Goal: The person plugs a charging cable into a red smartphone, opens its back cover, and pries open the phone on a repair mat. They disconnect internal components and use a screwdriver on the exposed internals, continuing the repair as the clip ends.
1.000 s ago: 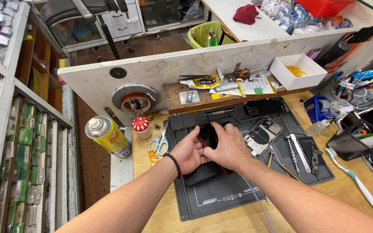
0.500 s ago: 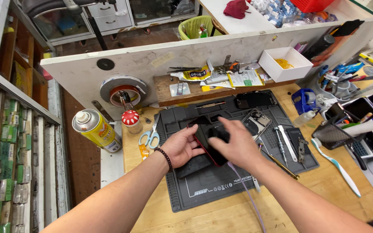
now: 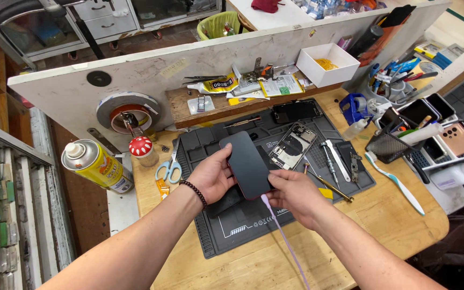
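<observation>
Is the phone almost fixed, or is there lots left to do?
It looks closed up: the phone shows a whole dark screen, held by the left hand and right hand. A pale cable is at its bottom end. The screen is dark. An opened phone shell and tools lie on the grey mat, so work probably remains.

Cable [image 3: 288, 247] end below frame edge

A phone fixing shop: a gray work mat [image 3: 296, 215], little tools [image 3: 330, 158] and opened phones [image 3: 292, 146] on the bench
</observation>
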Tool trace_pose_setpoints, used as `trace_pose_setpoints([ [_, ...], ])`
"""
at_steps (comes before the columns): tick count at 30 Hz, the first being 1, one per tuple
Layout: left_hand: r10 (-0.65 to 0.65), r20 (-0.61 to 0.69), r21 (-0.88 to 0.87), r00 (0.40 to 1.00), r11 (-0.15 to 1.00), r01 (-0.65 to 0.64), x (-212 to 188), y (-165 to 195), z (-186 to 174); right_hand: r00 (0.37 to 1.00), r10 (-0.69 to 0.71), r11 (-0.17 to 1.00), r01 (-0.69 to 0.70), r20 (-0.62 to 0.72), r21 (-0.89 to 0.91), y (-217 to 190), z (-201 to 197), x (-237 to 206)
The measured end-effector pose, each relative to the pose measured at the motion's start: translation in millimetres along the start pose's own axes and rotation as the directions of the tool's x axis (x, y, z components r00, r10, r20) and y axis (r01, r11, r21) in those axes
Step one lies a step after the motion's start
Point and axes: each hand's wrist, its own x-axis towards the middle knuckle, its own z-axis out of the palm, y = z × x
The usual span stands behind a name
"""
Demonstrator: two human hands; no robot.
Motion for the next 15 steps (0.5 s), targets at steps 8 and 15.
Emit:
trace_pose_setpoints([
  [8, 0.005, 0.028, 0.018, 1.0, 1.0, -0.006, -17, -15, 14, 0.994, 0.043, 0.994, -0.033, -0.103, 0.104, -2, 19, -22],
  [15, 0.05, -0.081, -0.076, 0.995, 0.996, -0.056, -10, -14, 10, 0.97, -0.074, 0.988, 0.04, -0.232, -0.147, 11, 41, -37],
])
